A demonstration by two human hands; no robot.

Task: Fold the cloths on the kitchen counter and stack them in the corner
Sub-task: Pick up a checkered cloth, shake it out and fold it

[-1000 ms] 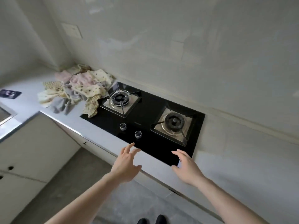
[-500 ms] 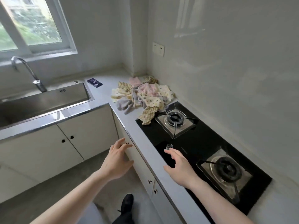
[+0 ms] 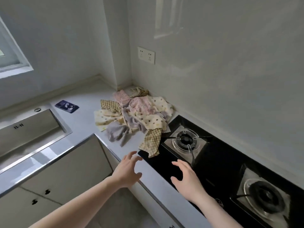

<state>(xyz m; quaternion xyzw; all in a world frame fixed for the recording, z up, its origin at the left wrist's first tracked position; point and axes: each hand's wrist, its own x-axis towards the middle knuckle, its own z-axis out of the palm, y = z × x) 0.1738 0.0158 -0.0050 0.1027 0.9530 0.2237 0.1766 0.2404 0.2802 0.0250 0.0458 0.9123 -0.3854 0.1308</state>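
Sink (image 3: 28, 129) sits at the left end of the counter (image 3: 85, 112), steel basin, what shows of it holds nothing I can make out; a round metal cap sits just behind its rim. Only other holder is the counter itself, & it carries the cloths (image 3: 133, 116): a loose unfolded heap in the back corner where the two walls meet, spilling fwd toward the hob. I see yellowish gingham, cream w/ dots, pink print & lilac terry pieces, all tangled, can't count them. One gingham cloth (image 3: 150, 142) hangs off the heap's front & its tip lies over the back-left corner of the black glass hob (image 3: 218, 163), just beside the near burner (image 3: 185, 140).

My left hand (image 3: 127, 170) is up over the counter's front edge, fingers spread & slightly bent, gripping nothing, touching nothing. My right hand (image 3: 186, 177) hovers over the hob's front-left part, fingers also spread loose, nothing in it; can't tell if the palm touches the glass. Both are near the gingham tip but apart from it.

Around: dark blue phone (image 3: 66, 106) lies flat on the counter btw sink & heap, well apart from the cloths. Second burner (image 3: 266, 199) at the hob's right end. Wall socket (image 3: 146, 55) above the corner. White cabinet doors (image 3: 65, 170) below the counter edge.
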